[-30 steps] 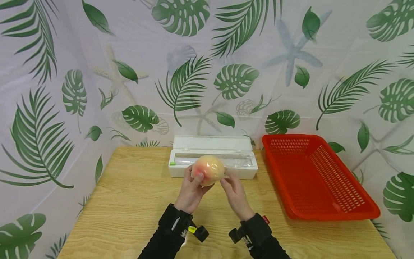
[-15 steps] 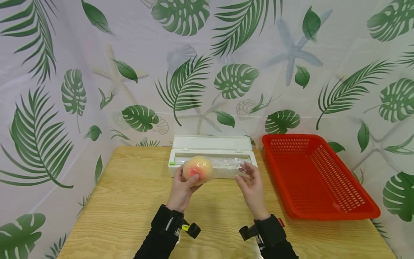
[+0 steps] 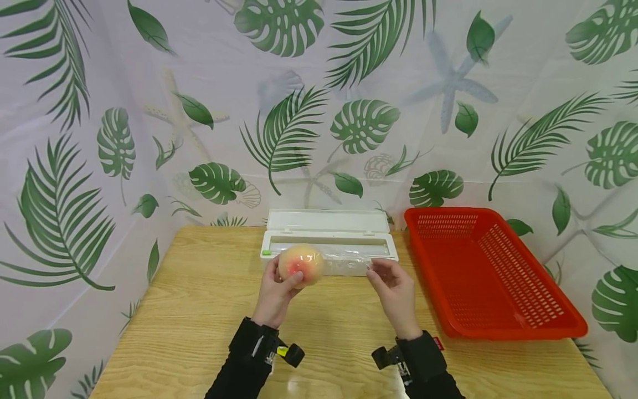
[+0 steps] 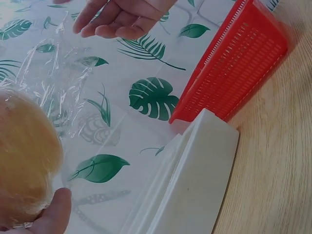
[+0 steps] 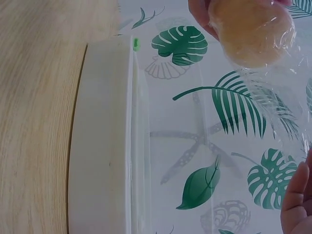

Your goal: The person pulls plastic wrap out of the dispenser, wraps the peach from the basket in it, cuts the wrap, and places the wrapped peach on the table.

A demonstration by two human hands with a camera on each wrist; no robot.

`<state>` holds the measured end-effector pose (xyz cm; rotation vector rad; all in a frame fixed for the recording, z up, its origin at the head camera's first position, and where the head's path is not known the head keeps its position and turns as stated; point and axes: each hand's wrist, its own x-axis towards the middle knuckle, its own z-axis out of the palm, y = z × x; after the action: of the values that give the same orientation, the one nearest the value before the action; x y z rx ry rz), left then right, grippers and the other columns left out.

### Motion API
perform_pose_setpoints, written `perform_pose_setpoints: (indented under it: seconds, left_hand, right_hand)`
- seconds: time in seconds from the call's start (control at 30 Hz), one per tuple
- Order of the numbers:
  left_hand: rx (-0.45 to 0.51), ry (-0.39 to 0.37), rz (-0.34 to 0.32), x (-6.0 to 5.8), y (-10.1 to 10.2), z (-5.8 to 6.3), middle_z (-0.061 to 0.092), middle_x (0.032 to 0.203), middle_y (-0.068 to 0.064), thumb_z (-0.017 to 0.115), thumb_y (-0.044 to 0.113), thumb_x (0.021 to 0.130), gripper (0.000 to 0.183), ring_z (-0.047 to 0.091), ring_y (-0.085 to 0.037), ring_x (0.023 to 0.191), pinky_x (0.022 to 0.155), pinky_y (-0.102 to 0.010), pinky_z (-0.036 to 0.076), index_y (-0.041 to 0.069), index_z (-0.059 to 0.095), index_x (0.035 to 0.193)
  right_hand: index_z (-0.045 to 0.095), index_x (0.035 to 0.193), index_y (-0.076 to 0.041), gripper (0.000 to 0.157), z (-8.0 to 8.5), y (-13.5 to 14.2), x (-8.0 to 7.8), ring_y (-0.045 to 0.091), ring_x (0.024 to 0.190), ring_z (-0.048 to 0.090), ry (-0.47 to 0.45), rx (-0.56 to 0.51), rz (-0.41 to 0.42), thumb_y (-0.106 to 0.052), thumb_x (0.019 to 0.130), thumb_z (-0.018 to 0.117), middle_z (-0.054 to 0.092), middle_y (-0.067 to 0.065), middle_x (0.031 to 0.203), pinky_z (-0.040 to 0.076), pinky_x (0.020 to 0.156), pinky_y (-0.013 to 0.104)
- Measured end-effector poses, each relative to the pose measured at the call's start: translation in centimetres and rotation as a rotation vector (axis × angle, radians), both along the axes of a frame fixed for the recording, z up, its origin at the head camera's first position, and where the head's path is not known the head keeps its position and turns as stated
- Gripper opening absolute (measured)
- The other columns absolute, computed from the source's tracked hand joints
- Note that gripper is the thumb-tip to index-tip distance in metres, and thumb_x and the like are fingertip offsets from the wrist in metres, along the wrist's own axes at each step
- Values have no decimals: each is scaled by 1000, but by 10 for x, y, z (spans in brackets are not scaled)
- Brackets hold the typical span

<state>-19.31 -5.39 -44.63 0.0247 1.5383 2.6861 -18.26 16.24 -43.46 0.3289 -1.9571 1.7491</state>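
Observation:
A yellow peach with a pink blush (image 3: 305, 260), wrapped in clear film, is held up by my left hand (image 3: 271, 296), thumb across its near side. From its right side stretches a loose tail of cling film (image 3: 346, 258). My right hand (image 3: 399, 293) pinches the end of that tail between thumb and fingertips. In the left wrist view the crinkled cling film (image 4: 61, 92) spans from the peach (image 4: 24, 151) towards the right hand's fingers (image 4: 122, 22). The right wrist view has the wrapped peach (image 5: 253, 34) at the top and part of the right hand (image 5: 298, 200).
Behind the hands, a white cling film dispenser (image 3: 326, 220) stands against the patterned backdrop with its lid raised. A red perforated basket (image 3: 518, 332) sits on the right of the wooden table (image 3: 199, 321). A green tab (image 3: 266, 252) marks the dispenser's left end.
The hands have drawn apart: the left has carried the peach leftward, and the right has moved right, pulling the film tail out from the peach.

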Motion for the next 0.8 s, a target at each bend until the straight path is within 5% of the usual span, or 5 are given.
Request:
perform_pose_setpoints:
  seconds: [0.1,0.23,0.5,0.8]
  left_hand:
    - [-6,6,6,0,-1,-1,35,122,-15,67,4,75,67,42,-23,106,82,-34,44,0,27,129]
    - [-5,8,9,0,-1,0,37,120,-13,65,3,76,63,44,-21,104,82,-32,44,-1,28,127]
    - [49,46,-63,4,-4,-2,51,108,-9,63,3,78,43,53,-19,94,78,-30,46,4,42,115]
    - [25,49,-47,6,-3,0,51,108,-8,64,5,78,48,54,-18,93,77,-29,46,2,39,118]
  right_hand:
    - [58,99,11,26,3,-1,2,5,76,55,19,27,0,13,74,63,60,14,83,45,67,15]
    - [61,87,12,14,15,-6,7,3,66,54,87,104,-49,15,73,61,59,22,76,43,59,14]
    - [65,80,5,4,-3,7,-7,6,59,50,83,191,-154,1,78,63,60,11,68,40,52,16]
    - [46,118,7,39,-2,10,-6,12,92,52,-161,57,99,0,82,60,50,20,111,45,74,19]
